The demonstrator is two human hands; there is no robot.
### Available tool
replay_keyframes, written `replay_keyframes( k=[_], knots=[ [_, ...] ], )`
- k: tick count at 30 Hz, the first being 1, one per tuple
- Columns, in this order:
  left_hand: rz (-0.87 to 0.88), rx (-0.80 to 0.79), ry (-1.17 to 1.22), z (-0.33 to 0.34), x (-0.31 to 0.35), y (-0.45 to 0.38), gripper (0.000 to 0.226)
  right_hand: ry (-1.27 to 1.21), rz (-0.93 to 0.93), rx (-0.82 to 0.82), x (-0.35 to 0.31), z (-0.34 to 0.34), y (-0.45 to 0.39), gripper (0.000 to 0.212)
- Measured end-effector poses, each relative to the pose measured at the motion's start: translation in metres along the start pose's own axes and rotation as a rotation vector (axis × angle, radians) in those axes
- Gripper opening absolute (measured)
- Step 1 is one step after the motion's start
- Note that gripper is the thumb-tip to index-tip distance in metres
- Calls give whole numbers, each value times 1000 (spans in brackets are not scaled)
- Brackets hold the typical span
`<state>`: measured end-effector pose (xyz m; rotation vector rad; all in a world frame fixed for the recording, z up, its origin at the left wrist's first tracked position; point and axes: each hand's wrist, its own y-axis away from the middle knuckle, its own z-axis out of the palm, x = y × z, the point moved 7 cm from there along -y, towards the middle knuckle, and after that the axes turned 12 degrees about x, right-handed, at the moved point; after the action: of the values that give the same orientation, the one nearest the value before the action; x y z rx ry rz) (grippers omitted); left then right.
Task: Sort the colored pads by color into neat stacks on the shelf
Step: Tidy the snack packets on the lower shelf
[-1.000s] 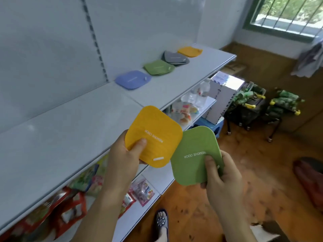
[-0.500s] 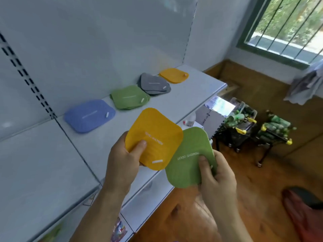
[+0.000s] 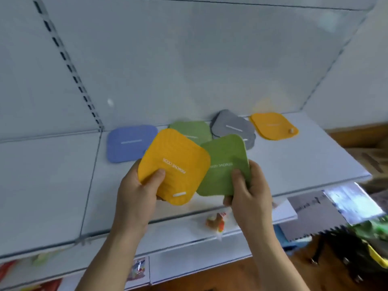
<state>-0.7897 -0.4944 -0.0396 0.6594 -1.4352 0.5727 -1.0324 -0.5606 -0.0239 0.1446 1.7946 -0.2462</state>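
A yellow pad [image 3: 175, 164] is pinched at its lower left corner by the left hand [image 3: 136, 194], thumb on the printed face and fingers hidden behind; a green pad [image 3: 225, 164] is pinched likewise at its lower right edge by the right hand [image 3: 249, 194], its left edge tucked under the yellow one; both pads are held in the air just in front of the shelf [image 3: 294, 162]; four groups are laid along the back of the shelf: a blue pad [image 3: 126, 143], a green stack [image 3: 195, 129], a grey stack [image 3: 231, 124] and a yellow stack [image 3: 273, 124]; the step in hand is judged to be delivery of the two held pads; the green pad is to be lowered onto the green stack directly behind it, edges aligned; the yellow pad must be carried rightward past the grey stack to the yellow stack.
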Motion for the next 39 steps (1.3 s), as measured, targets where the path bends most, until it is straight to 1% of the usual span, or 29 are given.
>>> replay_keyframes(
  k=[2, 4, 8, 10, 11, 12, 14, 16, 18, 20, 22, 25, 26, 28, 30, 31, 33, 36, 39],
  knots=[
    [3, 86, -6, -15, 0, -4, 36, -62, 15, -67, -4, 26, -17, 18],
    [1, 160, -12, -30, 0, -11, 32, -127, 35, -94, -7, 52, -35, 16],
    [0, 219, -10, -40, 1, -26, 26, -175, 114, -102, -14, 104, -71, 6],
    [-2, 231, 6, -41, 2, -34, 27, -57, 159, -176, -6, 126, -83, 12],
    [-5, 230, 10, -39, 2, -38, 27, 74, 146, -213, 1, 133, -87, 18],
    [-9, 226, 11, -38, 0, -42, 28, 240, 94, -236, 6, 136, -91, 24],
    [-16, 212, 8, -34, -3, -49, 31, 504, -33, -227, 13, 131, -96, 32],
    [-21, 177, 5, -25, -4, -55, 34, 609, -112, -203, 14, 123, -95, 35],
    [-21, 141, 2, -15, -3, -60, 36, 627, -178, -186, 10, 116, -91, 34],
    [-12, 117, -7, -6, -3, -64, 31, 560, -236, -175, 3, 112, -86, 30],
    [-14, 109, 1, 2, -3, -66, 24, 549, -268, -185, 0, 107, -82, 33],
    [-26, 95, 24, 13, -4, -66, 24, 709, -327, -200, 6, 94, -76, 48],
    [-28, 90, 26, 17, -5, -66, 25, 750, -348, -190, 8, 87, -74, 49],
    [-30, 75, 24, 29, -6, -66, 24, 729, -420, -140, 12, 71, -73, 41],
    [-40, 55, 27, 44, -8, -63, 25, 707, -536, -82, 16, 53, -74, 29],
    [-46, 42, 30, 54, -8, -61, 25, 715, -585, -51, 20, 43, -76, 27],
    [-58, 11, 30, 75, -7, -54, 23, 746, -615, -10, 34, 24, -79, 25],
    [-55, -38, 12, 112, -6, -42, 27, 762, -607, -6, 51, -2, -86, 20],
    [-45, -84, -10, 156, -7, -29, 28, 722, -649, -79, 56, -21, -91, 19]
  ],
)
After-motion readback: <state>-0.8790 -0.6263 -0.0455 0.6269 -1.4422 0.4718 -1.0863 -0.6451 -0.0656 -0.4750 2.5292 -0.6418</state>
